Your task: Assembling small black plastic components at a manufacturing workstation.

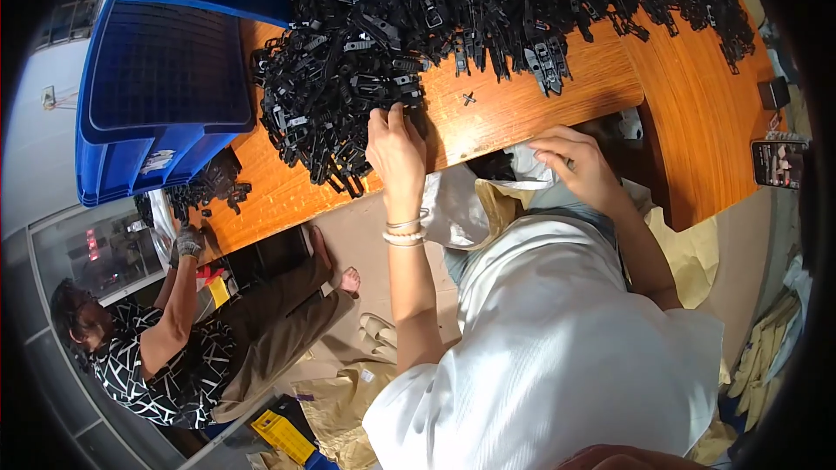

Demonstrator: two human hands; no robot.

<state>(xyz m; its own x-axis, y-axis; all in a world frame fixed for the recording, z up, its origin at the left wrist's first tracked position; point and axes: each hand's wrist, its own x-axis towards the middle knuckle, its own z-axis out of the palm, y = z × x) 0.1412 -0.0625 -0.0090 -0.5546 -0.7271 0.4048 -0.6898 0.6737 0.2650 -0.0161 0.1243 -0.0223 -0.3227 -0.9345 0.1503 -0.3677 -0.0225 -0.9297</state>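
Observation:
A heap of small black plastic parts (326, 96) lies on the orange wood-grain table. At the heap's near right edge is my left hand (397, 152), its fingers curled against the parts. A dark piece shows beside these fingers; what they grip is partly hidden. My right hand (582, 165) hovers at the table's front edge, over a white bag (457, 209) by my lap. Its fingers are bent, with the thumb apart, and I see nothing between them. A single small black cross-shaped piece (469, 98) rests on the tabletop between my hands.
A larger mound of black parts (488, 0) spreads along the far side. Blue crates (165, 78) stand at the left. A co-worker (165, 348) in a patterned top handles parts there with gloved hands. A phone (780, 163) is at the right edge. Brown sacks (344, 409) lie below.

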